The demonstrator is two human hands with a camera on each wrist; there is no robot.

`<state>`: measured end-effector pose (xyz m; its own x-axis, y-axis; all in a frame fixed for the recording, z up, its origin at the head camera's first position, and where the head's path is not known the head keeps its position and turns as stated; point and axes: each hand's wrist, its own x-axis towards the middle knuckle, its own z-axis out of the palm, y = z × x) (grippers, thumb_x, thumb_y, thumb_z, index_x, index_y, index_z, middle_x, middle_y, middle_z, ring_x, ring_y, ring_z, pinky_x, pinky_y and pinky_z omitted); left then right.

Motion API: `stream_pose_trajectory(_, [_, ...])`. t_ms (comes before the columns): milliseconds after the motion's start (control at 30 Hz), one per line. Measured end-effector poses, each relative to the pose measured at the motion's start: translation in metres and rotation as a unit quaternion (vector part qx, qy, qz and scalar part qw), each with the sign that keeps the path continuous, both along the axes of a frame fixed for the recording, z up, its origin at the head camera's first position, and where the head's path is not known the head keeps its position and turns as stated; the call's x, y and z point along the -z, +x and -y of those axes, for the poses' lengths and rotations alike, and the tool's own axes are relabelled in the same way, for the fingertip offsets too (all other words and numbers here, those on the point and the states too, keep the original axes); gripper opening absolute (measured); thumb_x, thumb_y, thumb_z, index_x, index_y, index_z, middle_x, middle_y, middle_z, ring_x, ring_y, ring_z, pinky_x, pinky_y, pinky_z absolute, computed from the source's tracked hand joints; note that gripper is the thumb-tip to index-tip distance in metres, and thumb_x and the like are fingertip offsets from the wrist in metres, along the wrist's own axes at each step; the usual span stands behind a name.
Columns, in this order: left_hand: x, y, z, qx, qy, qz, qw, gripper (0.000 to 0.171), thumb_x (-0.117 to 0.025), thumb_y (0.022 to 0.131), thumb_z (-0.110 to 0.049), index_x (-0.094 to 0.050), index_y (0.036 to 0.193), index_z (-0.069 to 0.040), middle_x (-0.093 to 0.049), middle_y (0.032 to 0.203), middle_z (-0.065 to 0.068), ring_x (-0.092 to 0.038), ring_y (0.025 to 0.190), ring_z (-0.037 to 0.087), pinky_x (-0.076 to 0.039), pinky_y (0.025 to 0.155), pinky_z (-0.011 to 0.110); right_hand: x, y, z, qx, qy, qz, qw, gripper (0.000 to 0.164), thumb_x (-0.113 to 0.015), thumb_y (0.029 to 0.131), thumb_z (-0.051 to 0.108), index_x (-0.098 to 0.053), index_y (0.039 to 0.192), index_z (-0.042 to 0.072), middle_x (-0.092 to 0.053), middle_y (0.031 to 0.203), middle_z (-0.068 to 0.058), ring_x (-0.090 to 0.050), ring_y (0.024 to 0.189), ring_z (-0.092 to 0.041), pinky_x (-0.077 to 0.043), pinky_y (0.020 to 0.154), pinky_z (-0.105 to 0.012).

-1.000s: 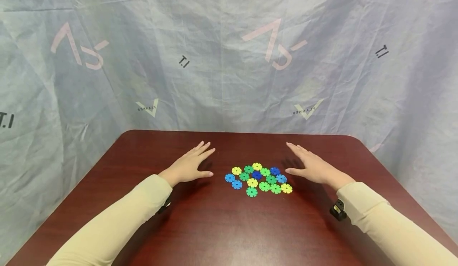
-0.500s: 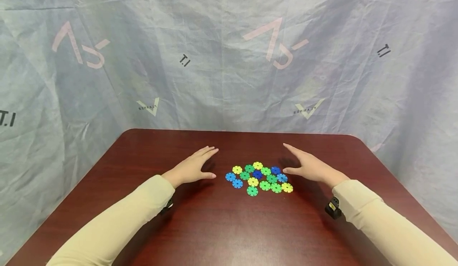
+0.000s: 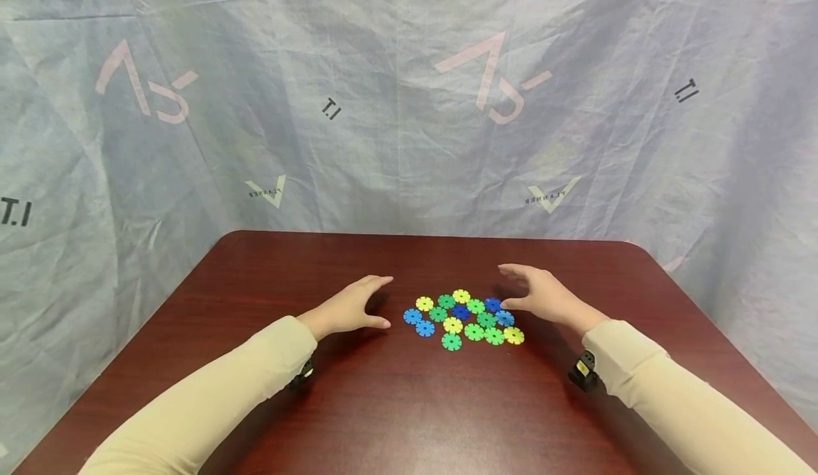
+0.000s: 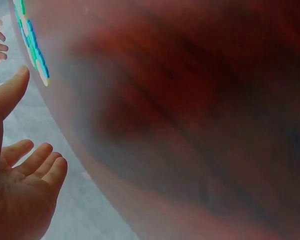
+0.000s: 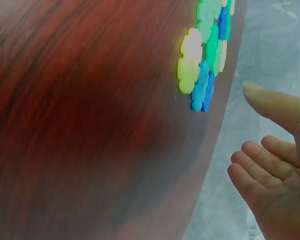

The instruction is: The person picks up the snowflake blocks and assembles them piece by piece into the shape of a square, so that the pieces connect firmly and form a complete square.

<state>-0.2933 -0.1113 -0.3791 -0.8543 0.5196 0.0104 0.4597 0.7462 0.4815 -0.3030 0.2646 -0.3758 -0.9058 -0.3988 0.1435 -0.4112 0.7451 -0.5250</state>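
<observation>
Hovering with thumbs and fingers apart, the left hand (image 3: 347,309) and right hand (image 3: 544,299) are on either side of the colourful discs (image 3: 461,312), which lie flat on the brown table (image 3: 409,404)

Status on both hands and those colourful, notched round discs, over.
Left hand and right hand empty, either side. Colourful notched round discs clustered flat on glossy dark-red table. Nothing visibly in the way.
</observation>
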Motion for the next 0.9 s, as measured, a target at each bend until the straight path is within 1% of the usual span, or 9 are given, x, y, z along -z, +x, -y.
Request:
stream_pose_trajectory(67, [0.001,0.001,-0.002,-0.001,0.012,0.008,0.9999,0.081,-0.076,0.085,-0.028,-0.033,0.151,-0.010,-0.036,0.153,0.012,-0.035,0.142,0.028,-0.034,0.113,0.047,0.001,-0.001,0.001,0.007,-0.020,0.006,1.000,0.063,-0.075,0.085,0.014,-0.047,0.139,-0.002,-0.054,0.136,-0.025,-0.054,0.122,-0.042,-0.048,0.096,-0.053])
stream_pose_trajectory(167, [0.003,0.001,-0.004,-0.007,0.050,0.030,0.9983,0.078,-0.076,0.085,-0.025,-0.035,0.149,-0.008,-0.040,0.149,0.012,-0.040,0.138,0.029,-0.038,0.110,0.045,0.003,-0.002,0.003,0.021,-0.045,0.015,0.999,0.055,-0.074,0.085,0.011,-0.052,0.134,-0.003,-0.059,0.128,-0.025,-0.059,0.116,-0.040,-0.050,0.094,-0.050])
stream_pose_trajectory(300, [0.005,0.000,-0.008,-0.016,0.105,0.060,0.9925,0.074,-0.076,0.085,-0.019,-0.038,0.147,-0.004,-0.047,0.143,0.015,-0.049,0.130,0.030,-0.045,0.104,0.042,0.005,-0.003,0.006,0.033,-0.067,0.031,0.997,0.048,-0.073,0.086,0.010,-0.057,0.129,-0.005,-0.063,0.121,-0.024,-0.062,0.109,-0.038,-0.053,0.090,-0.047])
stream_pose_trajectory(400, [0.006,-0.001,-0.011,-0.020,0.131,0.072,0.9886,0.071,-0.075,0.085,-0.016,-0.039,0.145,-0.002,-0.049,0.140,0.017,-0.050,0.127,0.030,-0.047,0.102,0.041,0.006,-0.005,0.006,0.041,-0.076,0.042,0.995,0.046,-0.073,0.086,0.009,-0.059,0.127,-0.004,-0.065,0.117,-0.023,-0.064,0.106,-0.036,-0.054,0.088,-0.043])
stream_pose_trajectory(533, [0.007,-0.001,-0.014,-0.035,0.155,0.082,0.9839,0.067,-0.075,0.085,-0.014,-0.043,0.142,-0.001,-0.053,0.136,0.017,-0.053,0.122,0.029,-0.050,0.098,0.039,0.010,-0.009,0.005,0.048,-0.087,0.057,0.993,0.043,-0.074,0.085,0.010,-0.061,0.123,-0.003,-0.067,0.112,-0.021,-0.065,0.100,-0.031,-0.056,0.081,-0.037])
stream_pose_trajectory(700, [0.009,0.000,-0.019,-0.067,0.176,0.089,0.9781,0.060,-0.077,0.084,-0.015,-0.050,0.136,-0.001,-0.060,0.128,0.016,-0.058,0.114,0.028,-0.051,0.094,0.039,0.016,-0.015,0.002,0.059,-0.106,0.086,0.989,0.040,-0.076,0.084,0.013,-0.065,0.118,-0.003,-0.068,0.105,-0.019,-0.064,0.092,-0.023,-0.054,0.074,-0.028])
stream_pose_trajectory(900, [0.013,0.001,-0.026,-0.103,0.198,0.111,0.9685,0.052,-0.077,0.084,-0.013,-0.056,0.130,-0.001,-0.063,0.122,0.014,-0.060,0.109,0.027,-0.051,0.091,0.037,0.019,-0.019,0.003,0.068,-0.126,0.119,0.983,0.038,-0.077,0.083,0.015,-0.067,0.114,-0.004,-0.070,0.103,-0.017,-0.064,0.089,-0.019,-0.055,0.076,-0.029])
